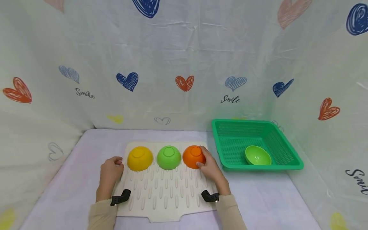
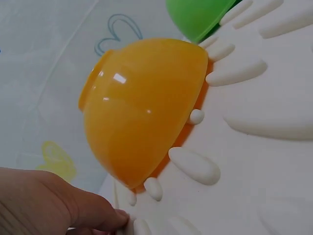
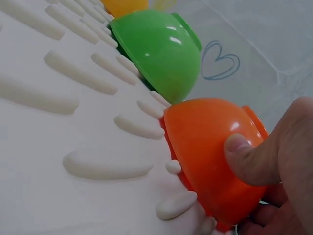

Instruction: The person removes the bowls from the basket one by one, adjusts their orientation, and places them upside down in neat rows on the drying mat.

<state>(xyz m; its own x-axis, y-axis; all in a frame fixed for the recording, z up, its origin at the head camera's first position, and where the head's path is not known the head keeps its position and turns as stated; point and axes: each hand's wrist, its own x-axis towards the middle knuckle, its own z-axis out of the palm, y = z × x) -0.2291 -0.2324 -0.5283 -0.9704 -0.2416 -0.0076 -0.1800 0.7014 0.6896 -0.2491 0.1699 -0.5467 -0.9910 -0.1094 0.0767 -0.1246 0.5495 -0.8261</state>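
My right hand (image 1: 210,166) grips an upside-down orange bowl (image 1: 192,157) at the right end of a row on a cream ridged drainboard (image 1: 166,199). In the right wrist view, the thumb (image 3: 239,147) lies on the orange bowl's side, with the other fingers partly hidden behind it. At the board's left edge, my left hand (image 1: 111,171) pinches the rim, thumb tip beside the ridges in the left wrist view. A yellow-orange bowl (image 2: 142,107) sits upside down near this hand. Between the two stands an inverted green bowl (image 1: 168,157).
Right of the board is a green perforated basket (image 1: 227,166), with a light green bowl (image 1: 258,156) inside, its opening facing up. A white cloth covers the table (image 1: 72,188). Behind it hangs a heart-patterned curtain (image 1: 198,108).
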